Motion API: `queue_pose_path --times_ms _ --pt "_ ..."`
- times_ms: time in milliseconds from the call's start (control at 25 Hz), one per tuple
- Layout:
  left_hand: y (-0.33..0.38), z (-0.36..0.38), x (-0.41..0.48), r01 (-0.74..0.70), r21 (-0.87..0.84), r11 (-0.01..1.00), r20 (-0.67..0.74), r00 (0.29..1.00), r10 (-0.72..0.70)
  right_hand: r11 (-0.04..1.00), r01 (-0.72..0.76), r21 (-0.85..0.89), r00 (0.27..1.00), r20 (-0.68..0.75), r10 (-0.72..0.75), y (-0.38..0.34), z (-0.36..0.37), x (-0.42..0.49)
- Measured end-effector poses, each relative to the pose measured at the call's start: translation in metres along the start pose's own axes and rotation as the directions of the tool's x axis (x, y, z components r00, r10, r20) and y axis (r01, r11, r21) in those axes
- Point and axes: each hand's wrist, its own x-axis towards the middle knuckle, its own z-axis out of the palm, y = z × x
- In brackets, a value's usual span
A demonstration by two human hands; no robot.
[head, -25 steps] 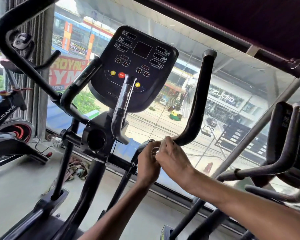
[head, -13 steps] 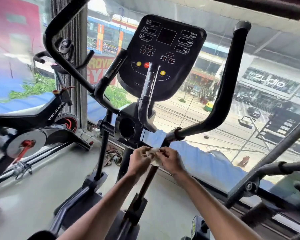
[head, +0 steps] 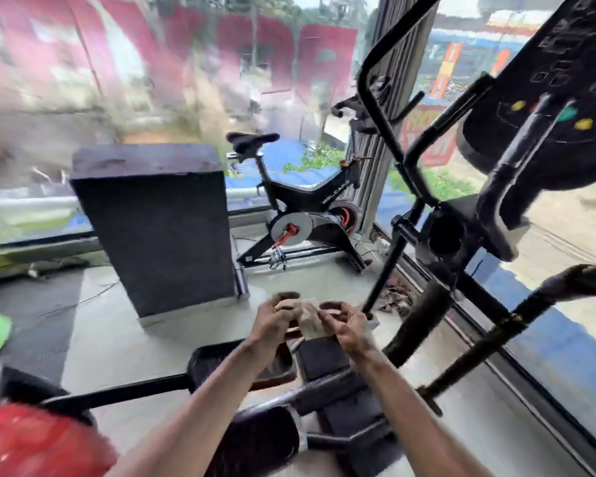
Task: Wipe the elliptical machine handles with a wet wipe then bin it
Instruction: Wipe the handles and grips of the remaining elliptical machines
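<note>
Black box (head: 155, 228), spin bike (head: 319, 201) beyond wipe (head: 309, 322)

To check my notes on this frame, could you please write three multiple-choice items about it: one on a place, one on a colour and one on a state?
1. Where is the wet wipe?
A. Between the two hands
B. On the console
C. On the floor

2. What colour is the crank on the exercise bike?
A. Blue
B. Red
C. Yellow

3. What are the hands doing?
A. Both hang empty
B. One presses a console button
C. Both hold the wipe, clear of the elliptical handle

Answers:
1 A: the wipe sits bunched between the left hand and the right hand.
2 B: the crank stands out red against the pale flywheel.
3 C: the fingers of both hands pinch the wipe, well apart from the handle.
</note>
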Motion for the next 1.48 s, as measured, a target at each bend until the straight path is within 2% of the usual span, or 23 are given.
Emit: queue_pose_path --times_ms 120,240,400,520,640,880,1160,1240,1320,1400,1480 --pt "0.015 -0.084 -0.046 -0.013 0.001 1.0 -0.213 0.977 0.013 0.992 -0.012 -0.123 0.971 0.234 0.041 0.006 0.088 -0.004" --pt "0.021 -0.183 -0.101 -0.082 0.013 0.997 -0.424 0.902 0.08 0.992 -0.049 -0.116 0.897 0.431 0.095 0.002 0.195 -0.038" --pt "0.024 -0.299 -0.185 -0.146 0.045 0.988 -0.624 0.768 0.142 0.993 0.01 -0.12 0.753 0.654 0.072 0.003 0.334 -0.111" --pt "0.024 -0.395 -0.261 -0.161 0.158 0.974 -0.762 0.607 0.224 0.979 0.056 -0.194 0.657 0.746 0.111 0.018 0.448 -0.164" --pt "0.023 -0.488 -0.34 -0.149 0.219 0.964 -0.838 0.477 0.264 0.975 0.098 -0.198 0.577 0.81 0.106 0.032 0.55 -0.225" --pt "0.027 -0.641 -0.456 -0.155 0.177 0.972 -0.927 0.305 0.218 0.984 0.087 -0.158 0.474 0.875 0.098 0.038 0.713 -0.315" --pt "0.036 -0.783 -0.536 -0.22 0.128 0.967 -0.981 0.114 0.156 0.987 0.101 -0.125 0.261 0.961 0.095 0.045 0.885 -0.372" --pt "0.047 -0.823 -0.552 -0.287 0.079 0.955 -0.986 0.117 0.117 0.988 0.109 -0.11 0.242 0.967 0.081 0.046 0.94 -0.379" --pt "0.06 -0.862 -0.562 -0.351 0.014 0.936 -0.98 0.181 0.083 0.99 0.094 -0.109 0.241 0.967 0.083 0.046 0.993 -0.386" --pt "0.073 -0.896 -0.571 -0.36 0.009 0.933 -0.972 0.215 0.092 0.992 0.055 -0.118 0.22 0.97 0.103 0.046 1.038 -0.392" --pt "0.088 -0.938 -0.578 -0.335 0.042 0.941 -0.979 0.172 0.105 0.99 0.027 -0.137 0.203 0.971 0.129 0.047 1.088 -0.399"
